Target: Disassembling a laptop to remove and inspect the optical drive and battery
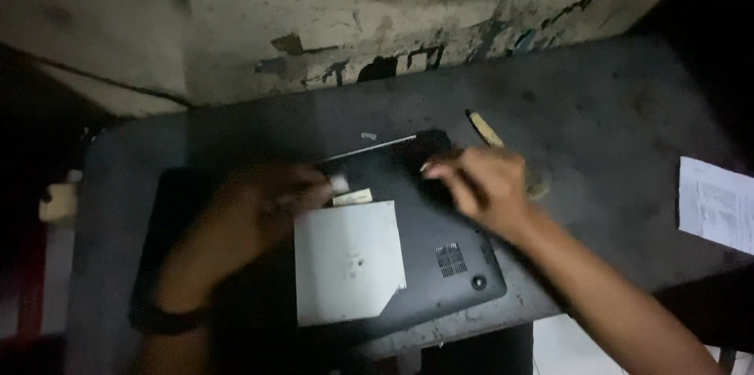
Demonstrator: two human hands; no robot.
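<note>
Laptop (440, 241) lies flat, bottom cover up, on a dark worktable (613, 131) under dim light; its near right corner sits close to the table's front edge. A pale grey rectangular panel (349, 261), likely an optical drive or bay cover, rests on the underside left of centre, beside a small vent grille (450, 259) and a round foot (478, 282). Left hand (263, 202) is on the base at the panel's upper edge, blurred; fingers look curled around something small and whitish (340, 183), but I can't tell whether it is a real pinch. Right hand (483, 182) rests over the far right corner of the base, fingers bent and pressed together, fingertips down on the cover; no clear tool in it. A slim pale-handled tool (485, 130) lies on the table just behind the right hand, and a sheet of paper (719, 202) is well apart at the right edge. My read: an early disassembly step, working at the back edge of the cover with the panel already loose. Next move likely needs a steady hold on the base with one hand and a careful, low-force lift at the edge with the other; the poor light makes small fasteners easy to miss.
</note>
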